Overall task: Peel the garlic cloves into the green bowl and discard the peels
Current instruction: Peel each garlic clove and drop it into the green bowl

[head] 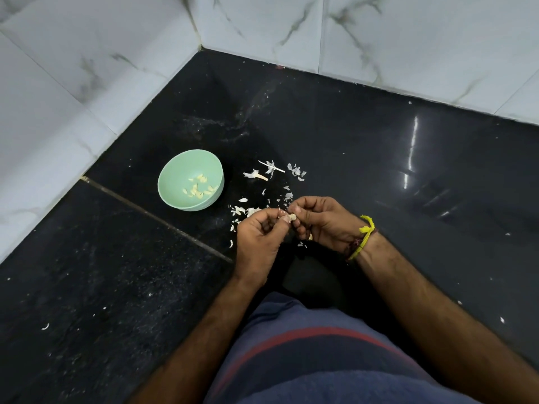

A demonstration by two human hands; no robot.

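Note:
A pale green bowl (172, 166) stands on the black counter left of my hands, with several peeled garlic cloves (199, 188) lying inside it. My left hand (258, 243) and my right hand (323, 221) meet over the counter, and both pinch one small garlic clove (291, 218) between their fingertips. White garlic peels (272, 170) lie scattered on the counter beyond and under my hands, between them and the bowl. A garlic stem piece (260, 177) lies among the peels.
The black stone counter (379, 158) runs into a corner of white marble wall tiles (87, 68) at the back and left. A grout seam (151, 215) crosses the counter near the bowl. A yellow thread band (364, 237) circles my right wrist.

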